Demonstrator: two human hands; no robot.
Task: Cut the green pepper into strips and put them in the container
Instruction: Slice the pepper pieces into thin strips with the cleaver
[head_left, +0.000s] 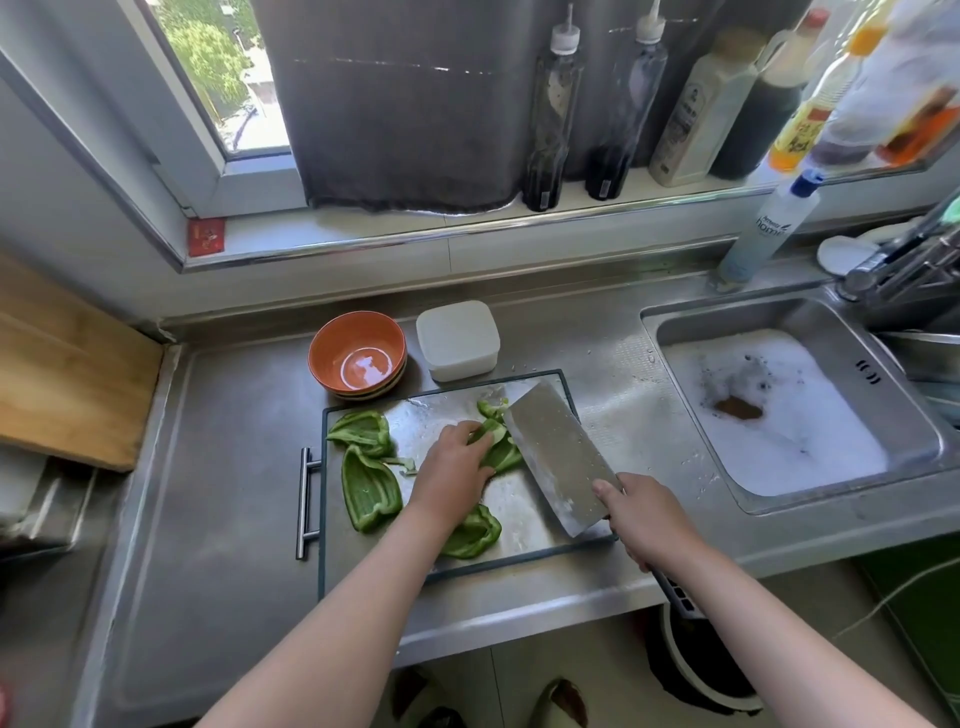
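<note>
Green pepper is already opened into flat, glossy, ribbed slabs, all lying on the cutting board (524, 525). The board is wet steel with a dark rim and a bar handle (306, 501) on its left edge.

- Working piece (505, 456): mid-board. Your left hand (452, 470) lies over it, fingers fairly straight, pressing it flat.
- Two curled slabs (368, 488) sit at the board's left side, and one more (474, 532) is near the front edge, partly under your left forearm. A small scrap (493, 408) lies at the far edge.
- Cleaver (556, 460): wide rectangular blade, dull grey and wet, tilted, just right of the working piece. Your right hand (649, 522) is wrapped round the handle, index finger up on the blade's side.
- Container (457, 338): white plastic, square with rounded corners, just past the board's far edge. Can't tell whether a lid is on.
- Orange bowl (357, 353): glazed, round, just left of the container, on top of a stack.
- Counter (223, 467): brushed stainless. The sink (779, 415) on the right is full of foam, and a wooden board (67, 374) sits far left.
- Bottles (623, 98) line the window sill.
</note>
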